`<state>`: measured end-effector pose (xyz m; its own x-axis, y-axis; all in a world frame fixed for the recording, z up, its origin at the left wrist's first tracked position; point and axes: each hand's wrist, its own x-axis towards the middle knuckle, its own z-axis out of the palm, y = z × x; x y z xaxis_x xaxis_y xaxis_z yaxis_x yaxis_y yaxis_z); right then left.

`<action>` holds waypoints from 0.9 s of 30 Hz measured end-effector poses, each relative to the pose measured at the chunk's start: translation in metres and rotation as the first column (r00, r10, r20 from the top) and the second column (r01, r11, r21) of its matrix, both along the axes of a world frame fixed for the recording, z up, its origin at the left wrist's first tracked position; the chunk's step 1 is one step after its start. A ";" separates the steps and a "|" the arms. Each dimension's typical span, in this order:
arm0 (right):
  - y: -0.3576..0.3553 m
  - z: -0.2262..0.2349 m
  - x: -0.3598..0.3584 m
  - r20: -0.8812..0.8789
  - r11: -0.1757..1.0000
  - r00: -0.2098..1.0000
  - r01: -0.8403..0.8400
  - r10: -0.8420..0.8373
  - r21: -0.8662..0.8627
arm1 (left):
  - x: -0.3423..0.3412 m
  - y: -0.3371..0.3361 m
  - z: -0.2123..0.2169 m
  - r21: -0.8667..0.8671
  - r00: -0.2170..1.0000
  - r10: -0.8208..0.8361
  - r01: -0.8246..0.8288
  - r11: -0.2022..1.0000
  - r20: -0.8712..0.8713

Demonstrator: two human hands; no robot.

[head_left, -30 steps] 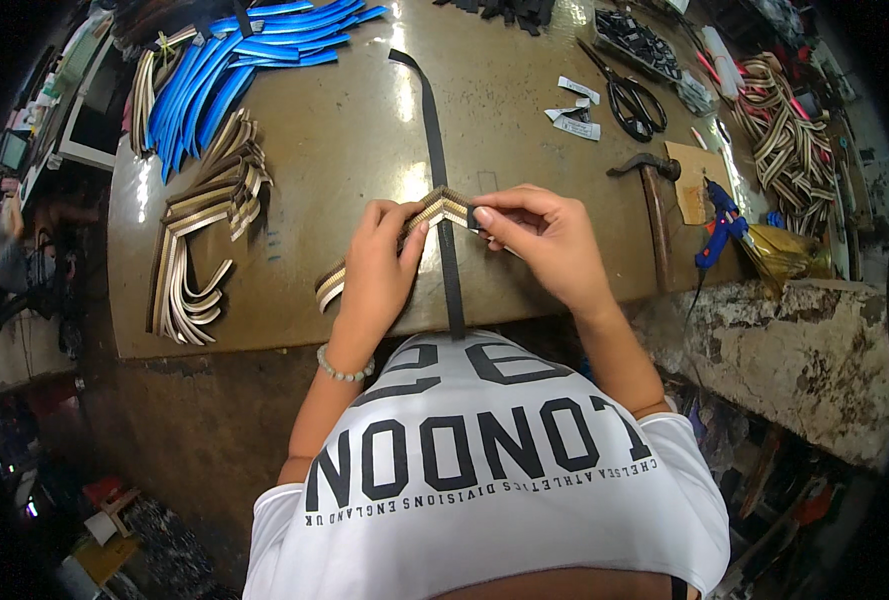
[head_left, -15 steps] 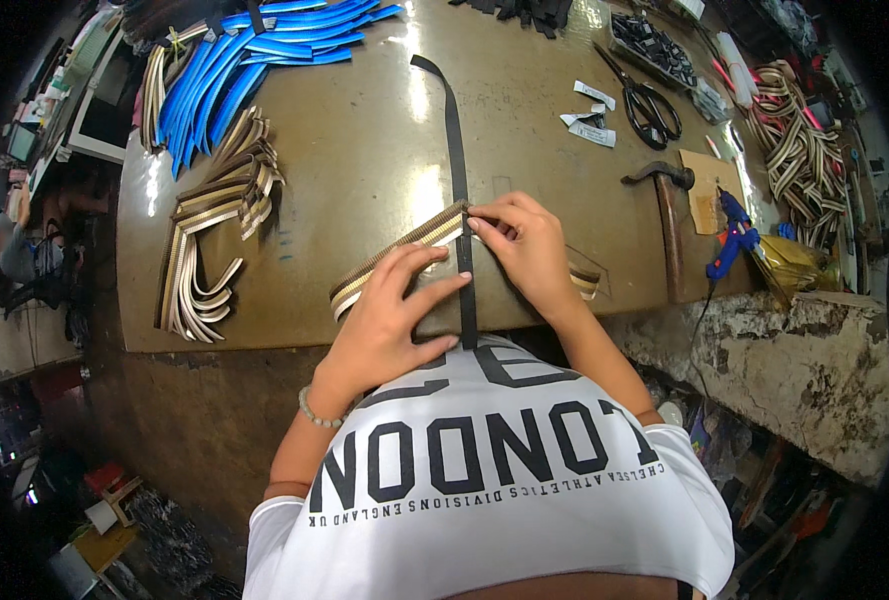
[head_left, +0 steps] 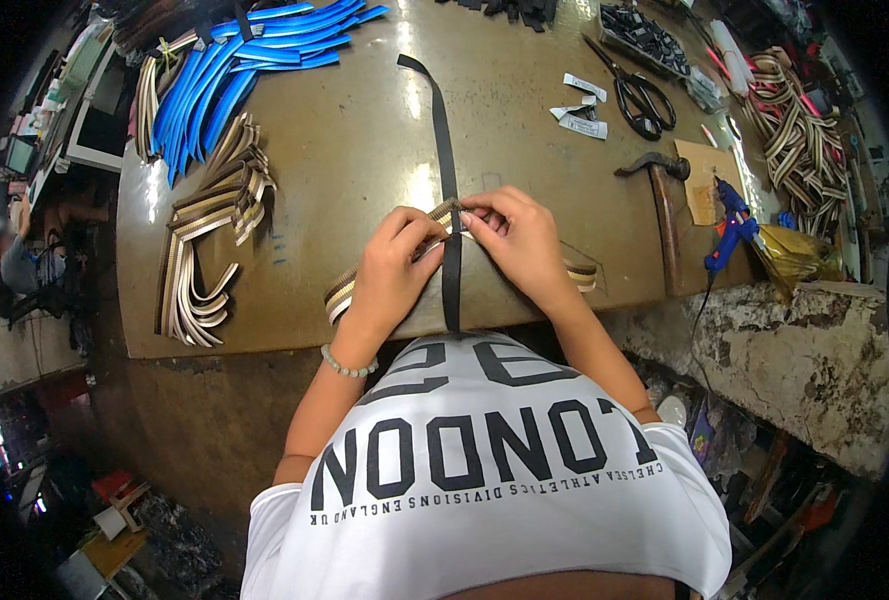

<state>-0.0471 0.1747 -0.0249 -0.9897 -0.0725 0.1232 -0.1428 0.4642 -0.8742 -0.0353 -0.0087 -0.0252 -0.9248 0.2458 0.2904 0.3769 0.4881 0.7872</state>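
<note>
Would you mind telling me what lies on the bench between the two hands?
In the head view, the black strap runs between the left hand and right hand, crossing the striped band they pinch.

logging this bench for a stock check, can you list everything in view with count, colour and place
black strap: one, black, down the table's middle
striped strap: one, tan and brown, crossing the black strap under both hands
blue strips: a fanned pile, blue, far left
striped strap pile: one pile, tan and brown, left
striped strap heap: one, cream and dark, far right
scissors: one, black, upper right
hammer: one, dark, right
glue gun: one, blue, right edge
table: one, brown
left hand: on the striped strap
right hand: pinching the crossing
</note>
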 end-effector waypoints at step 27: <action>0.003 -0.005 -0.075 0.244 0.966 0.938 -0.256 0.245 0.015 | -0.024 0.006 0.013 -0.078 0.975 0.076 -0.061 0.995 0.209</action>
